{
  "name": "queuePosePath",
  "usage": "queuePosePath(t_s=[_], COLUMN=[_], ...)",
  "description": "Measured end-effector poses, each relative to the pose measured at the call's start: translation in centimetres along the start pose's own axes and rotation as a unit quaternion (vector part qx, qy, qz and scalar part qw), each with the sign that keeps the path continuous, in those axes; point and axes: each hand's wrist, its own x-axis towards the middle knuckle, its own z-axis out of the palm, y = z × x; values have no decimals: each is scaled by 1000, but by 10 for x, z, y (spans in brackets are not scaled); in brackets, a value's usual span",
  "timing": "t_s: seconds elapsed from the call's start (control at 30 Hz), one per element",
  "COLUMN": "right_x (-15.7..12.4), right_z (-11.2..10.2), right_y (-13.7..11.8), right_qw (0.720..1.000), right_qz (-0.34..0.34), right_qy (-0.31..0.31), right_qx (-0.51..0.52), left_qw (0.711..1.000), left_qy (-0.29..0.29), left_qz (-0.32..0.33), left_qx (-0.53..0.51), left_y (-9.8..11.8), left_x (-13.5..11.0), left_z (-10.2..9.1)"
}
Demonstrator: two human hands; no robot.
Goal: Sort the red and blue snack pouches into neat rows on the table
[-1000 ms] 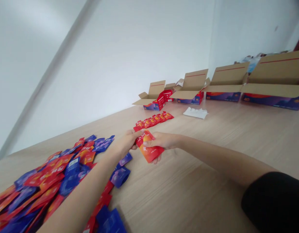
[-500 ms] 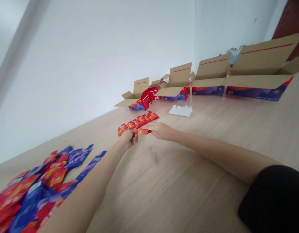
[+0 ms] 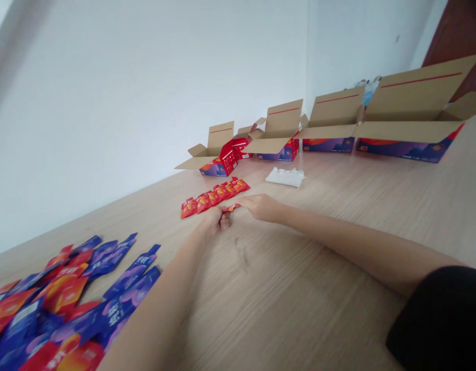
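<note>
Both my hands meet at the middle of a wooden table (image 3: 300, 288). My left hand (image 3: 215, 220) and my right hand (image 3: 261, 207) are closed on the two ends of a red packet (image 3: 232, 207), held low over the table. Just beyond them lies a row of several red packets (image 3: 213, 196), overlapping one another. A heap of red and blue packets (image 3: 56, 299) covers the near left of the table.
Along the back wall stand several open cardboard boxes (image 3: 400, 131) with blue and red printed sides, and a small red carton (image 3: 228, 159). A white crumpled wrapper (image 3: 285, 176) lies in front of them. A dark door (image 3: 462, 31) is at the far right.
Both hands have carried the red packet away from the heap, out to the row of red packets, and lowered it towards the table. The view has swung to the right.
</note>
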Motion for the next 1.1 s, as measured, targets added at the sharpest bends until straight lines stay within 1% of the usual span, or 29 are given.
queuePosePath(t_s=[0.07, 0.13, 0.2, 0.27, 0.37, 0.47, 0.57, 0.67, 0.77, 0.87, 0.97, 1.1], right_x=[-4, -8, -12, -17, -19, -12, 2, 17, 29, 35, 35, 35], right_z=[-1, -4, -7, -7, 0, 13, 25, 39, 52, 62, 65, 64], right_y=[9, 19, 30, 43, 62, 82, 100, 115, 128, 139, 145, 145], right_qw=[1000, 997, 991, 984, 978, 973, 968, 965, 966, 969, 971, 974], right_qz=[11, 36, 67, 104, 165, 202, 221, 235, 239, 239, 235, 225], right_qy=[17, 62, 113, 137, 108, 80, 85, 88, 73, 49, 33, 12], right_qx=[-17, -29, -39, -54, -71, -76, -81, -76, -62, -44, -27, -7], left_qw=[998, 990, 973, 944, 890, 843, 809, 784, 768, 760, 756, 755], left_qy=[16, 43, 74, 98, 102, 96, 100, 102, 106, 109, 109, 105], left_qz=[27, 66, 118, 174, 241, 268, 276, 282, 285, 286, 287, 285], left_qx=[55, 117, 186, 262, 374, 456, 509, 544, 564, 574, 578, 581], left_y=[-6, -13, -19, -23, -25, -24, -22, -20, -20, -20, -20, -21], left_x=[-2, -5, -11, -17, -25, -29, -29, -30, -30, -30, -29, -29], left_z=[4, 10, 18, 28, 40, 46, 45, 43, 43, 44, 45, 44])
